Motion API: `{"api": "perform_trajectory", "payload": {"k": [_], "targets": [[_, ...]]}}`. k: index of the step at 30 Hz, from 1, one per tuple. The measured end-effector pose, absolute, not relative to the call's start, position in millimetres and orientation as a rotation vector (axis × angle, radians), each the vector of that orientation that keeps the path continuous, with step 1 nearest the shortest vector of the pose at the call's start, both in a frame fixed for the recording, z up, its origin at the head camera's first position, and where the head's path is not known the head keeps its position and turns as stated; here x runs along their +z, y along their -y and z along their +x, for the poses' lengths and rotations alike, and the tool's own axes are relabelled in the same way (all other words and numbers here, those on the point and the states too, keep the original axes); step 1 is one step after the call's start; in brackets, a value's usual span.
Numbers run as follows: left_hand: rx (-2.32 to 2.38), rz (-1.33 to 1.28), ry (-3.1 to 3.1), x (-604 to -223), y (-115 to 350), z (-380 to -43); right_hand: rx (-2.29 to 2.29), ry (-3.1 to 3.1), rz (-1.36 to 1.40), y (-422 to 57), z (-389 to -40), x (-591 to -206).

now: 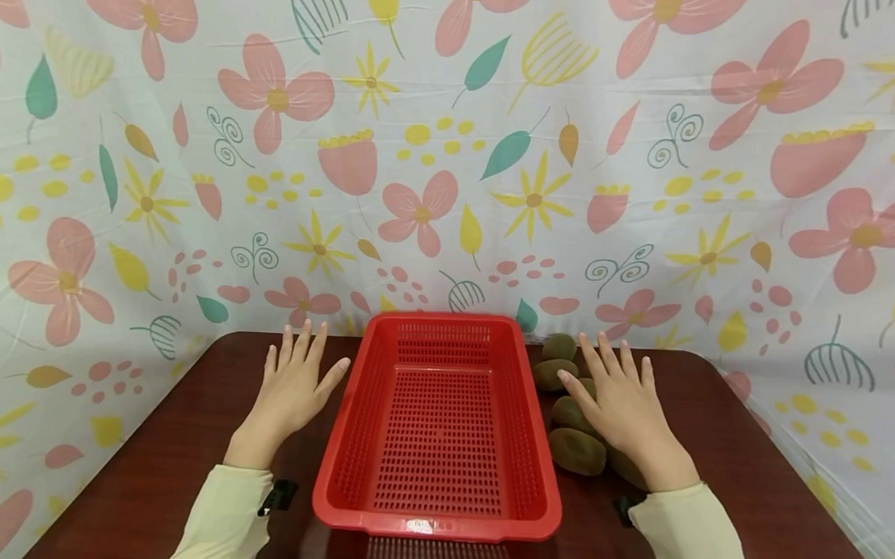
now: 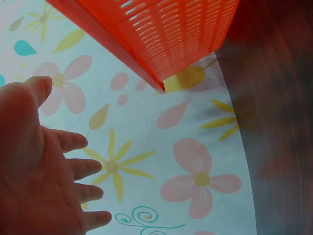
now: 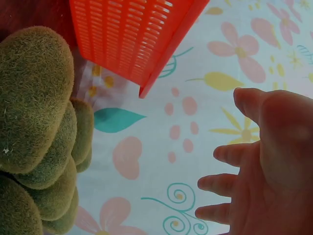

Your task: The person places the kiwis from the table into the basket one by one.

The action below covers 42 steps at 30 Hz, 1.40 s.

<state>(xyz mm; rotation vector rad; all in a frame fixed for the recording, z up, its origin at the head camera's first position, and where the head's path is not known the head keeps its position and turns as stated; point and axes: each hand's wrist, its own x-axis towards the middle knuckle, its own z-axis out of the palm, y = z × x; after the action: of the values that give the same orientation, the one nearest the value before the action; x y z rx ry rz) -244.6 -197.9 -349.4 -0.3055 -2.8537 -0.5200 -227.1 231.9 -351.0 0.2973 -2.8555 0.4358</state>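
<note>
A red perforated plastic basket stands on the table between my two hands, with nothing inside it. My left hand is held to the left of the basket, fingers spread and straight, touching nothing that I can see. On the other side my right hand is likewise spread, above several fuzzy brown-green kiwis and partly hiding them. In the right wrist view the kiwis lie beside the basket, apart from the fingers. The left wrist view has the hand near the basket's wall.
The dark reddish-brown table has rounded far corners. Behind it and along both sides hangs a white cloth printed with pink and yellow flowers and green leaves. The basket's far end is close to that cloth.
</note>
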Motion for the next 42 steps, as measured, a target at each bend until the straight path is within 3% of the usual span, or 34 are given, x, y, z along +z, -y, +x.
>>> {"api": "perform_trajectory", "payload": {"k": [31,42], "targets": [[-0.550,-0.431,2.807,-343.7,195.8,-241.5,0.445,2.838,0.389,-235.6,-227.4,-341.1],[-0.766,-0.461,2.817,-347.2,196.2,-238.0,0.468,2.815,0.426,-235.7,-228.9,-342.3]]}}
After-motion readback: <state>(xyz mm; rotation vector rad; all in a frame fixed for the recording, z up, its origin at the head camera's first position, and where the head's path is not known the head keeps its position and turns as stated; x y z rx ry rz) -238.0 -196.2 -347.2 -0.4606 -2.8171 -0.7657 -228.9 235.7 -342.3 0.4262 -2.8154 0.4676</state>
